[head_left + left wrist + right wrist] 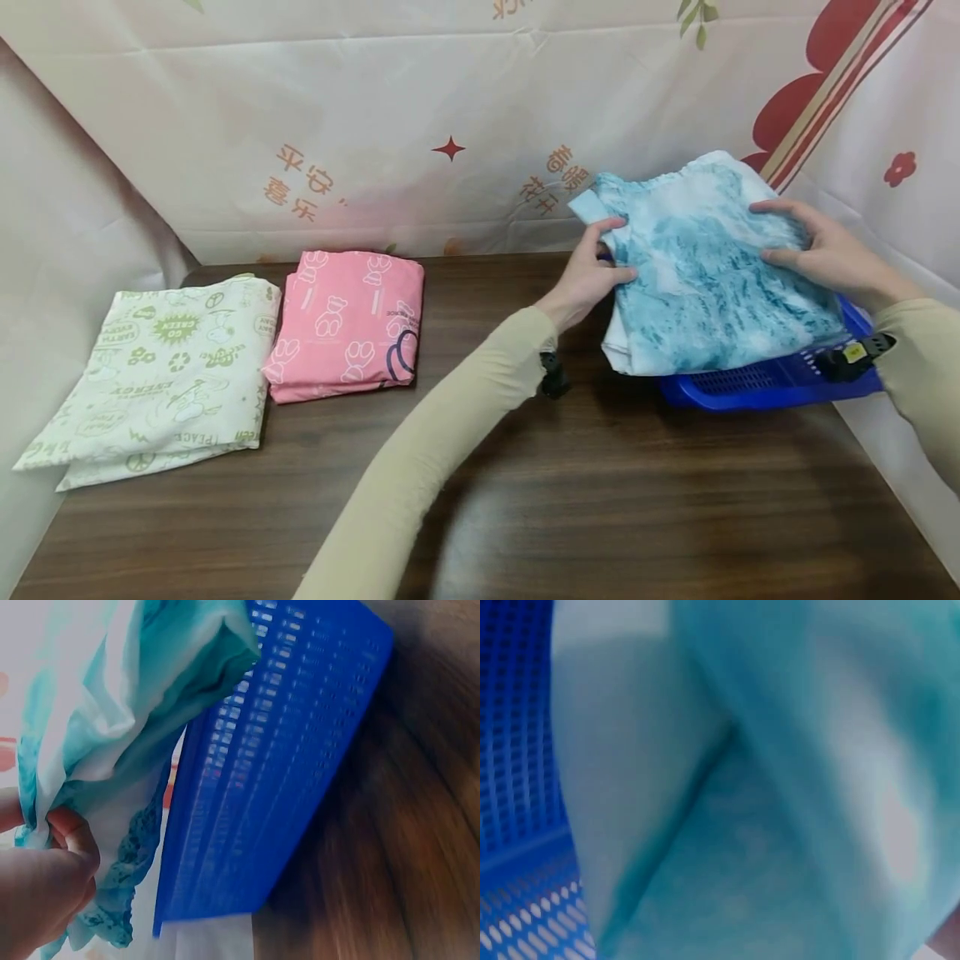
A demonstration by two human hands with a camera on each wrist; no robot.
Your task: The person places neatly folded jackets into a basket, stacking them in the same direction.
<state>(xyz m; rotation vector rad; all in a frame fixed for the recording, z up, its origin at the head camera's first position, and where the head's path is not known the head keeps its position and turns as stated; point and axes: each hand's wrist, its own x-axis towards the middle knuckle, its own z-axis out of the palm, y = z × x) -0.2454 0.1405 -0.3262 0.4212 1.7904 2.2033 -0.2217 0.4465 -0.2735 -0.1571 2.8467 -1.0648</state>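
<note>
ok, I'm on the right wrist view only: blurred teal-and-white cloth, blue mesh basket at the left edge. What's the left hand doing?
Observer: Left wrist view shows the left hand pinching an edge of the teal-and-white cloth.
Operator: Any other cloths on the table?
Observer: Head view shows two, both folded: a pink cartoon-print cloth and a white "GO GREEN" cloth with green print.
Operator: Which is nearer the blue mesh basket?
Observer: The pink one; it lies between the other cloth and the basket.
</note>
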